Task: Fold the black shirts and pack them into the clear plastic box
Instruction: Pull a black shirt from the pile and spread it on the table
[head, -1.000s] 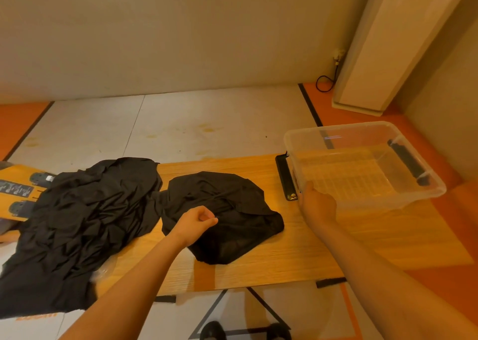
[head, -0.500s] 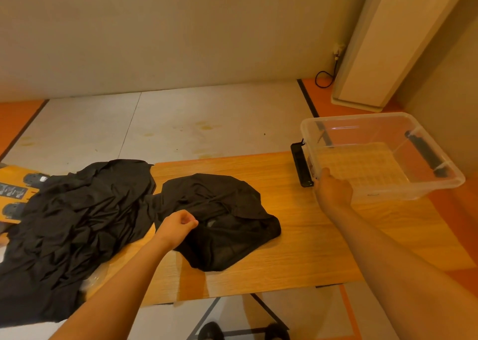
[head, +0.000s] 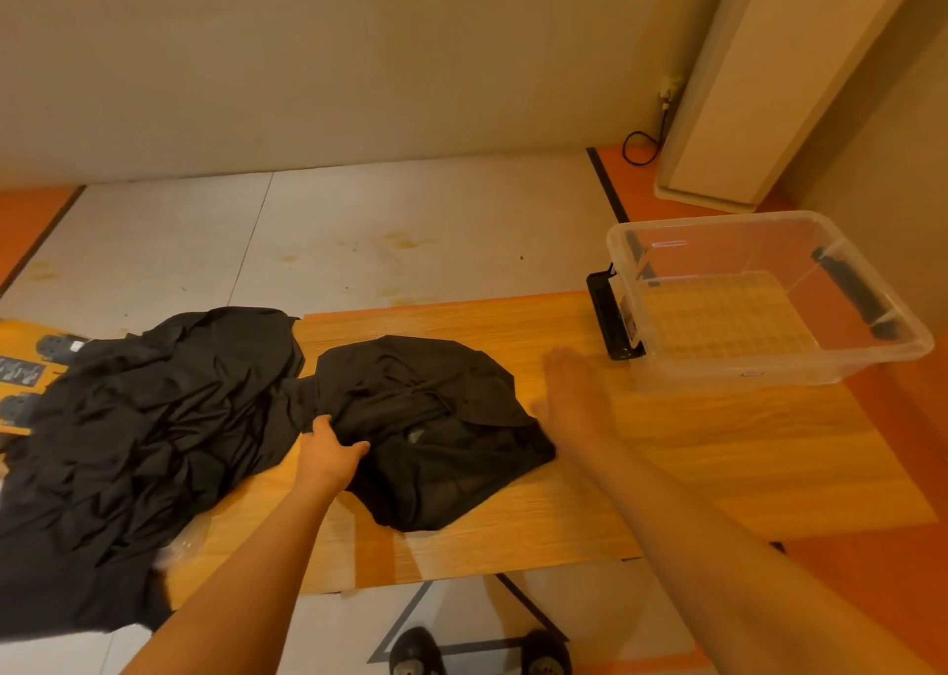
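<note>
A crumpled black shirt lies in the middle of the wooden table. A bigger heap of black shirts covers the table's left end and hangs over its edge. My left hand rests on the left edge of the middle shirt, fingers spread onto the cloth. My right hand hovers blurred just right of that shirt, fingers stretched out, holding nothing. The clear plastic box stands empty at the table's right end, apart from both hands.
A black clip handle sticks out at the box's left side. Beyond the table lies a pale floor with orange strips. A tall white panel and a black cable stand at the back right. My shoes show below the table's near edge.
My right hand has let go of the box's near left corner and swung left toward the middle shirt. My left hand has uncurled and come down onto that shirt.
</note>
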